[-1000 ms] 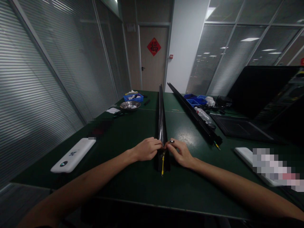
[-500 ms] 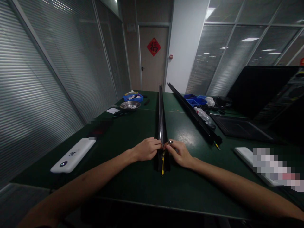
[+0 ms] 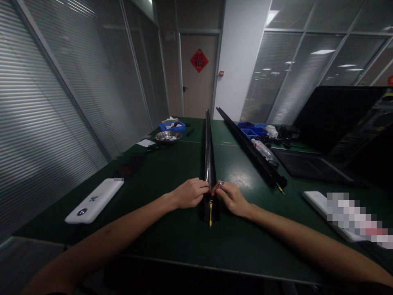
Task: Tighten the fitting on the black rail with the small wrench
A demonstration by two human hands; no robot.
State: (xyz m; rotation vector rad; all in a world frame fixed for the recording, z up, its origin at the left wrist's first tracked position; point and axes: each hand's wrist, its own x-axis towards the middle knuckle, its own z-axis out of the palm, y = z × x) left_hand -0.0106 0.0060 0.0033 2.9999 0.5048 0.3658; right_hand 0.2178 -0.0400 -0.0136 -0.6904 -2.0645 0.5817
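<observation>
A long black rail (image 3: 208, 151) lies along the middle of the green table (image 3: 172, 237), running away from me. My left hand (image 3: 190, 192) is curled against the rail's left side near its close end, fingertips pinched on its top edge. My right hand (image 3: 231, 196) rests on the right side, fingers pinched on a small silvery part (image 3: 220, 183) at the rail's top. A yellow wire (image 3: 210, 212) hangs out of the rail's near end, just below both hands.
A second black rail (image 3: 250, 149) lies to the right, beside blue bins (image 3: 253, 130) and a plastic bottle (image 3: 262, 149). A white device (image 3: 95, 200) lies at left, a metal bowl (image 3: 168, 136) and blue tray (image 3: 172, 125) farther back. A black monitor (image 3: 337, 119) stands right.
My right hand's fingertips with the silvery part have shifted slightly left, closer to the rail's top. The left hand has stayed put.
</observation>
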